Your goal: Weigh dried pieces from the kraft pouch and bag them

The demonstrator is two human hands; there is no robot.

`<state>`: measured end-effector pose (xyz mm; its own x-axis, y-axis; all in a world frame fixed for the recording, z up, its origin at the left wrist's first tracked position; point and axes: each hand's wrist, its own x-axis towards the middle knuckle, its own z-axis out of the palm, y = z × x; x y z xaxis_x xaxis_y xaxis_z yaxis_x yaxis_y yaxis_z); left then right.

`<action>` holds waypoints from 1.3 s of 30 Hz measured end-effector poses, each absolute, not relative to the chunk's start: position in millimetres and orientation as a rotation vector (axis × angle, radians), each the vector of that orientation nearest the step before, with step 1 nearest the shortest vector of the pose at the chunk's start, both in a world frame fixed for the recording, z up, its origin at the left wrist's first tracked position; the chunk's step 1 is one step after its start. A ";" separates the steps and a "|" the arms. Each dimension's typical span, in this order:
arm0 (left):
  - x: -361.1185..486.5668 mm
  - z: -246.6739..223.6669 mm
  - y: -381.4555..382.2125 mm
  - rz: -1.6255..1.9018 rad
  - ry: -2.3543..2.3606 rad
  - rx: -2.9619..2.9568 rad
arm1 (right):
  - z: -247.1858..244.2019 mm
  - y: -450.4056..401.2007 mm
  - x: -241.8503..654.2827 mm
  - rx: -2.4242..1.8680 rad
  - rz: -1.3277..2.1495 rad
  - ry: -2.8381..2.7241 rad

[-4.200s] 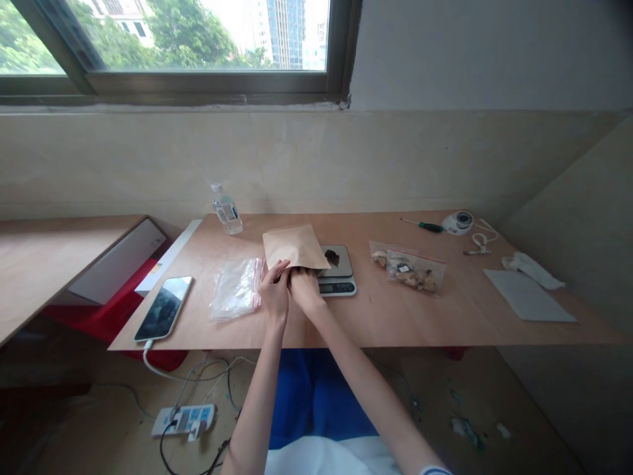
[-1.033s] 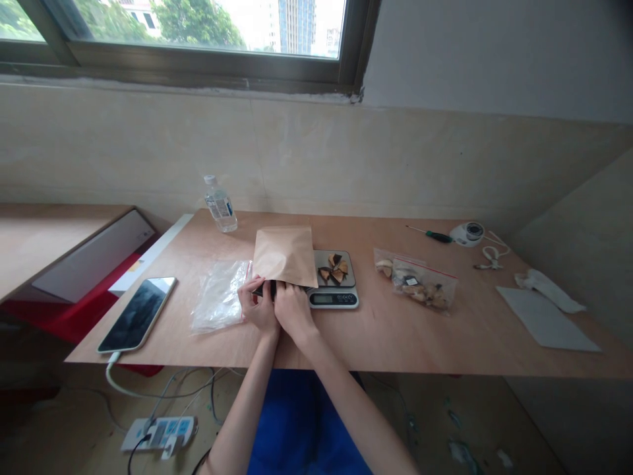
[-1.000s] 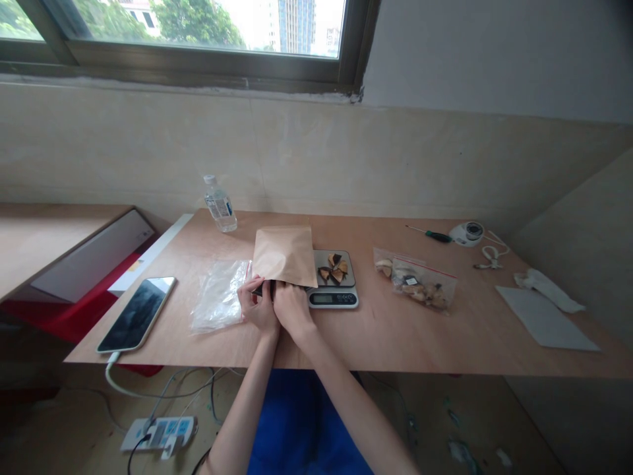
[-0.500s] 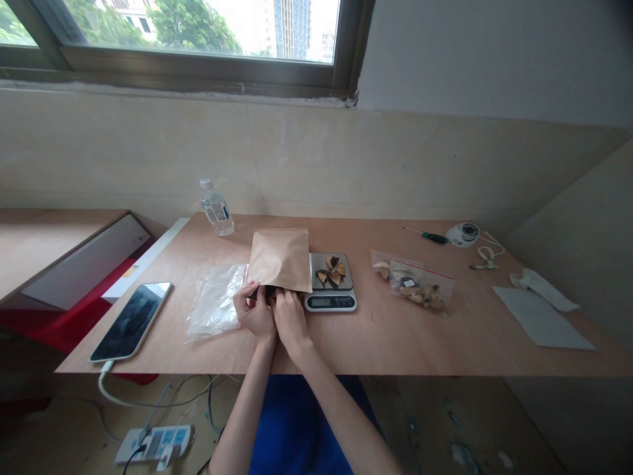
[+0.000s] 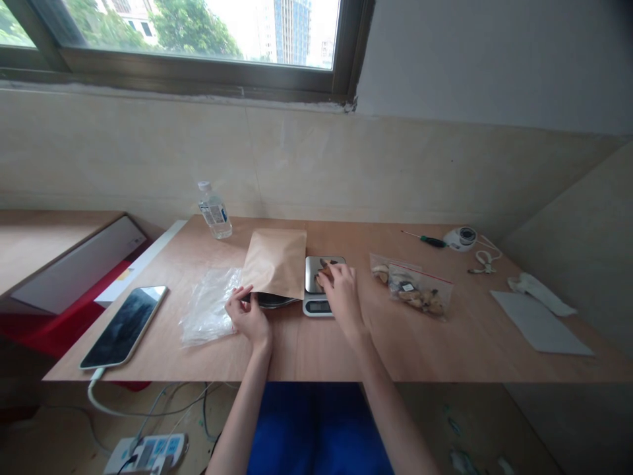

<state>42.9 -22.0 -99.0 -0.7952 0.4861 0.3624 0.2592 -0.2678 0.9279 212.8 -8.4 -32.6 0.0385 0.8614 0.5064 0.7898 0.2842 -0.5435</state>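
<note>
My left hand (image 5: pixel 250 321) grips the left corner of the opening of a brown kraft paper bag (image 5: pixel 277 262). The bag lies flat, and its dark mouth gapes toward me. Over the digital kitchen scale (image 5: pixel 311 276), my right hand (image 5: pixel 341 293) has its fingertips closed round some dried brown pieces (image 5: pixel 325 269) on the metal plate. Their exact kind is unclear, and the hand covers part of them and of the scale's display. Left of the paper bag, a crinkled clear plastic bag (image 5: pixel 208 310) lies near my left fingers.
A phone (image 5: pixel 126 326) on a charging cable and a water bottle (image 5: pixel 215 212) are on the left. To the right lie zip bags of dried pieces (image 5: pixel 418 290), a screwdriver (image 5: pixel 432 241), a white camera (image 5: pixel 461 239), a white sheet (image 5: pixel 539 323) and a white cloth (image 5: pixel 541 294).
My right hand has moved from the paper bag's mouth rightward to the pieces on the scale. My left hand keeps hold of the bag, whose opening now shows more.
</note>
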 end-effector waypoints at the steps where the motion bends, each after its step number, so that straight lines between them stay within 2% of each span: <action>1: 42.9 -98.4 -22.4 2.176 1.821 0.928 | -31.4 5.5 212.8 -1.562 0.049 -1.784; 7: 43.3 -96.2 -23.6 2.125 1.869 0.931 | -46.2 36.8 210.1 -1.657 -0.046 -1.866; 19: 42.1 -98.9 -23.2 2.098 1.889 0.942 | -112.1 -36.9 277.2 -1.547 -0.010 -1.298; 39: 41.0 -101.8 -20.9 2.107 1.853 0.912 | -109.7 -42.6 274.2 -1.577 0.087 -1.362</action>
